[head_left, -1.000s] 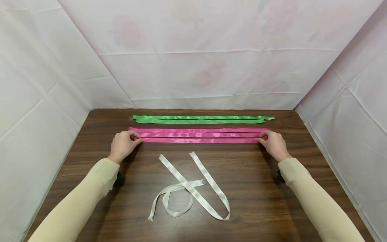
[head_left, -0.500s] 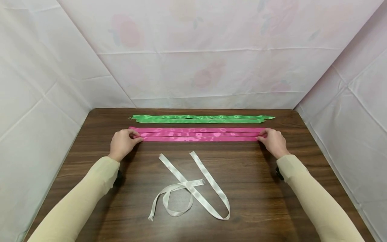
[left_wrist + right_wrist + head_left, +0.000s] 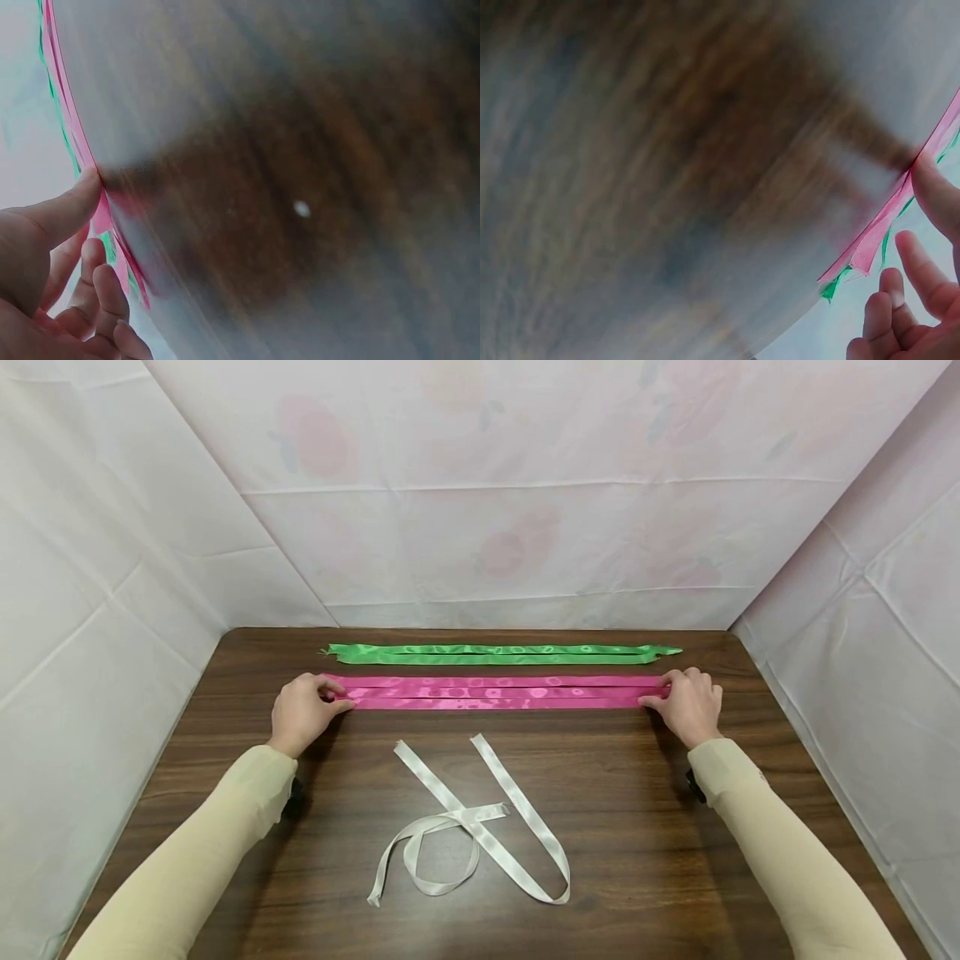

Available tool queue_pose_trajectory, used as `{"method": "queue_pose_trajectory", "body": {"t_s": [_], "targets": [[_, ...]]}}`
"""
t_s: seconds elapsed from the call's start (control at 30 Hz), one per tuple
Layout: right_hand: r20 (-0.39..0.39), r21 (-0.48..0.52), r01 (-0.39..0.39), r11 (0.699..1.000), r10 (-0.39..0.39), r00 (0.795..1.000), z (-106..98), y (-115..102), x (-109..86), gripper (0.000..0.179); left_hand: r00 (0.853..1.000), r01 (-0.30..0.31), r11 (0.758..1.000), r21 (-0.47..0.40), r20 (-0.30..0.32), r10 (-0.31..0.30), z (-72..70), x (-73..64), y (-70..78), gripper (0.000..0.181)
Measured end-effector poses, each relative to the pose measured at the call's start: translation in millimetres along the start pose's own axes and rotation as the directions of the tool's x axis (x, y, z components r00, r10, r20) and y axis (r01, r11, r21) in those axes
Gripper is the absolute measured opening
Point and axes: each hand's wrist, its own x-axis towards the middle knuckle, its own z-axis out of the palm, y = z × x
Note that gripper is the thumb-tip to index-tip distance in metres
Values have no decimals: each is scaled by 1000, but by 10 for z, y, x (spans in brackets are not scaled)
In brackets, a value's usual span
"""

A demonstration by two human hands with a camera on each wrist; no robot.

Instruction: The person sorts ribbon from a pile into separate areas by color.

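A shiny pink ribbon lies in three parallel rows across the table. At its left end my left hand pinches it between thumb and forefinger; in the left wrist view the thumb meets the ribbon's near edge and the other fingers curl loosely. My right hand is at the other end, its thumb touching the near row and its fingers spread and lifted. The right wrist view shows the thumb against the pink ribbon, with the fingers apart from it.
Behind the pink rows lies a green ribbon in two rows, frayed at the left. A white ribbon lies looped and crossed nearer the front of the brown wooden table. Pale cloth hangs around the table's back and sides.
My right hand's fingers have loosened and lifted off the pink ribbon's right end, and the hand has shifted slightly right. The left hand has barely moved.
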Motion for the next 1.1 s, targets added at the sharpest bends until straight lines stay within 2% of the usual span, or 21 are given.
{"method": "queue_pose_trajectory", "body": {"t_s": [0.23, 0.4, 0.57, 0.83, 1.1], "targets": [[21, -15, -13, 1000, 13, 1000, -9, 5, -4, 52, 1000, 5, 1000, 19, 28, -6, -17, 9, 0, 28], [40, -17, 6, 1000, -6, 999, -12, 3, -18, 47, 998, -32, 998, 58, 62, 29, -25, 11, 1, 30], [43, -25, 14, 1000, -13, 999, -10, 2, -23, 46, 997, -52, 994, 94, 65, 46, -15, 7, 4, 30], [15, -11, 31, 999, -31, 999, -18, 21, -34, 44, 999, -38, 994, 102, 42, 34, -24, -5, 33, 31], [-69, -3, 82, 997, -82, 994, -88, -4, -54, 41, 996, -65, 995, 70, -54, 69, -81, 13, 73, 29]]}}
